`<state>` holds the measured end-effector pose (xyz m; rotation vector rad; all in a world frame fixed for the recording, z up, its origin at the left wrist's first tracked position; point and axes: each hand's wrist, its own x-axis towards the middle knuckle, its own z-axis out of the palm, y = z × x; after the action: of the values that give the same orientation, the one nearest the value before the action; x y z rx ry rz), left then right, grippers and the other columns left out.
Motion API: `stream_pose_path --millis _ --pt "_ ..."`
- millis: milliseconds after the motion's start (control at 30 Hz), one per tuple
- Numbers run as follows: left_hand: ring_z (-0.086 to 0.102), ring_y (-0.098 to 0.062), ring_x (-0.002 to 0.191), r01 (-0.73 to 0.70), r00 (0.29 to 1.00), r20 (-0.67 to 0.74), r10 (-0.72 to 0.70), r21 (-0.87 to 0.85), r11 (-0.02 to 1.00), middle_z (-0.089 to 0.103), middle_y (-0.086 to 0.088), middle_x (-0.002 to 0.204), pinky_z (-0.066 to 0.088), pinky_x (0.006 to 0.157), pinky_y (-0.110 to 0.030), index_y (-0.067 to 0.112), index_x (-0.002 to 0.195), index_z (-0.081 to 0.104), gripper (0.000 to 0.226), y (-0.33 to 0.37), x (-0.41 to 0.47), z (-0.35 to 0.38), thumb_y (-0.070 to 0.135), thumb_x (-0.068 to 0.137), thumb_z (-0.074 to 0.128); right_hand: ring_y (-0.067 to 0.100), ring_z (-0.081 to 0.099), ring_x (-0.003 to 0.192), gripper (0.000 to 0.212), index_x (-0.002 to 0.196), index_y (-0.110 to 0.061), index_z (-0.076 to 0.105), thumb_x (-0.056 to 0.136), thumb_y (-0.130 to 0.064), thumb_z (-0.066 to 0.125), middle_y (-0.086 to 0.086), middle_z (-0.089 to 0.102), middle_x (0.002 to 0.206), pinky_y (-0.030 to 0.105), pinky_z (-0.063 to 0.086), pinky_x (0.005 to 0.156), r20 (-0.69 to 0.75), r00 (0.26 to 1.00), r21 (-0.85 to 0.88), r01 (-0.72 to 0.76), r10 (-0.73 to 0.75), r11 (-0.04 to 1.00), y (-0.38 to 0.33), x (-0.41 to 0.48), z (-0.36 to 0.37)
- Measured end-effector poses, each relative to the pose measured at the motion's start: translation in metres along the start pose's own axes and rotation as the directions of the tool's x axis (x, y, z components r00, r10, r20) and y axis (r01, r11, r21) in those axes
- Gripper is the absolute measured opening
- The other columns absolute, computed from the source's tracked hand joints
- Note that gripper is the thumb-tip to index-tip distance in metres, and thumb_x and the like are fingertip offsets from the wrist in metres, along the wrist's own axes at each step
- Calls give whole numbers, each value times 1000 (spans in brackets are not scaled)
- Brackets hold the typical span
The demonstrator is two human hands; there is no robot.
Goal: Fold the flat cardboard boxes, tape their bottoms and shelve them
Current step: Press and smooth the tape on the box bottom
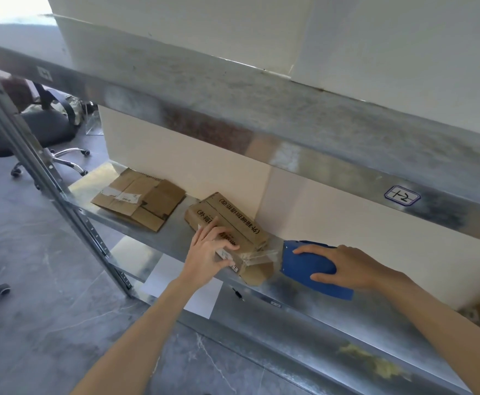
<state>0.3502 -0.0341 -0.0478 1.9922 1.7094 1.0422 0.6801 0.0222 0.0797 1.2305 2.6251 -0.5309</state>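
A folded brown cardboard box [233, 223] with black printed characters lies on the metal shelf [176, 235]. My left hand [208, 252] lies on its near end, fingers spread over the top and thumb at the edge. My right hand [347, 266] grips a blue tape dispenser [304, 266] whose front meets the box's open end flap [257, 273], where clear tape shows. A flat cardboard box [140, 199] with old labels lies further left on the same shelf.
The upper shelf's steel beam [290, 132] hangs close overhead, with a label [402, 196] on it. A slotted upright post [48, 178] stands at left. White panels [190, 166] close the back. An office chair [42, 129] stands on the grey floor at left.
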Motion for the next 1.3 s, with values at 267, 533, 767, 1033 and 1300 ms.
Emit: stream_pose_path --millis 267,533,767,1033,1300 --pt "26 -2 140 106 994 24 -104 -136 985 54 19 131 5 123 -47 39 95 69 32 4 7 3 32 70 88 6 47 51 55 127 -76 26 92 -50 58 1 39 52 21 37 56 -19 1000 -1 9 -9 1000 2 5 -4" --pt "40 -22 139 49 999 -7 -49 -6 999 64 8 129 16 122 -50 26 102 67 46 1 9 5 40 63 88 6 47 51 55 128 -74 27 92 -49 58 1 40 53 21 38 56 -14 1000 -11 6 -6 1000 3 7 -6" --pt "45 -22 129 21 999 31 -21 -28 999 64 14 123 30 111 -53 29 99 68 35 -9 14 0 35 69 84 6 47 51 54 130 -73 27 92 -50 58 2 44 57 19 38 56 -4 1000 -10 10 -10 1000 5 7 -6" --pt "31 1 129 103 995 3 -104 -118 988 62 17 122 2 109 -10 30 94 70 45 -4 16 3 66 67 74 10 45 53 55 128 -77 23 92 -51 57 3 49 61 20 41 61 -5 1000 -5 12 -12 1000 8 13 -3" --pt "41 -6 123 94 989 -100 -106 -117 989 68 13 109 7 114 -19 24 89 72 6 -3 15 15 27 86 75 8 43 51 55 134 -70 27 93 -49 58 -5 42 57 18 38 58 10 1000 -15 -3 3 1000 3 15 -7"
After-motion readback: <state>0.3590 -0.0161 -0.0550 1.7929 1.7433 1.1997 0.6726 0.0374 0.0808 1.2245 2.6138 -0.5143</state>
